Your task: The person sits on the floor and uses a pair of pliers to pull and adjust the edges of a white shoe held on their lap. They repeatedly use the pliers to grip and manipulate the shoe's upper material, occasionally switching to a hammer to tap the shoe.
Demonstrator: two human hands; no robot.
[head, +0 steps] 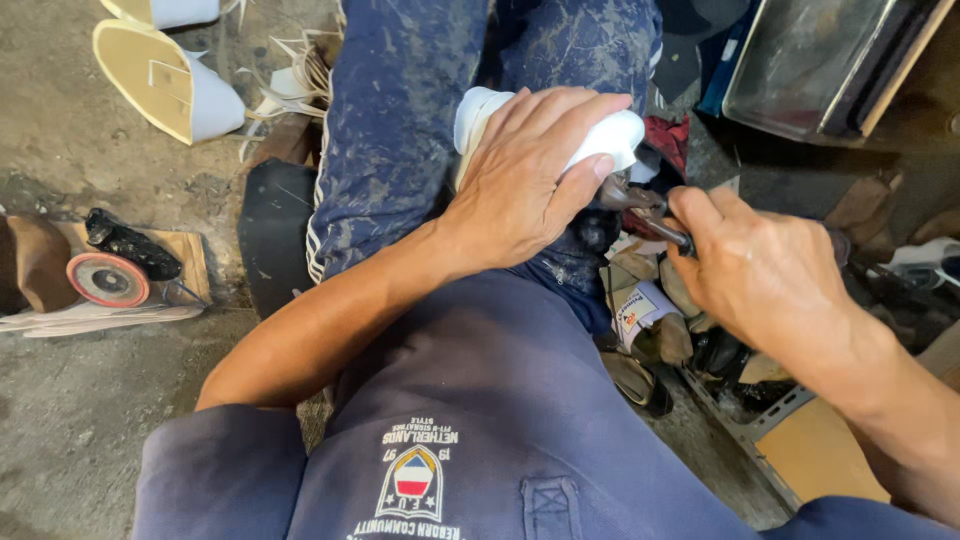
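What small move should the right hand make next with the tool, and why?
Probably close the tool on the shoe's edge and pull. Its tip sits right at that edge, the left hand presses the shoe onto the knee, and the right hand grips the handle.

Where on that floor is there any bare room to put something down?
Bare concrete floor shows at lower left, below the red disc, and at upper left beside the white shoe piece. Right of the right hand it is crowded with scraps and tins.

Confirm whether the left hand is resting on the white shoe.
Yes, the left hand lies spread over the white shoe on the knee, fingers wrapped across its top.
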